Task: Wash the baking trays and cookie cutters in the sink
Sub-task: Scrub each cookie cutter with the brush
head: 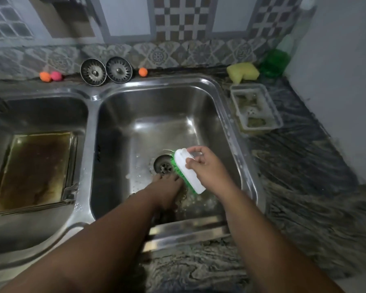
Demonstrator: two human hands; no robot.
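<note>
A dirty, brown-stained baking tray (36, 166) lies flat in the left basin. In the right basin (230, 115), my right hand (205, 166) grips a white scrub brush with green bristles (188, 170), tilted over the drain (163, 166). My left hand (167, 187) reaches down just under the brush, fingers closed around a thin, wavy-edged metal piece (183, 197) that looks like a cookie cutter. Most of it is hidden by the hand and the brush. Foam and water drops lie on the basin floor.
Two metal sink strainers (93, 71) (119, 69) lean against the tiled back wall, with small orange and pink balls (45, 76) beside them. A yellow sponge (243, 71), a green scourer (274, 62) and a white soap tray (256, 106) sit on the dark marbled counter (304, 166) at right.
</note>
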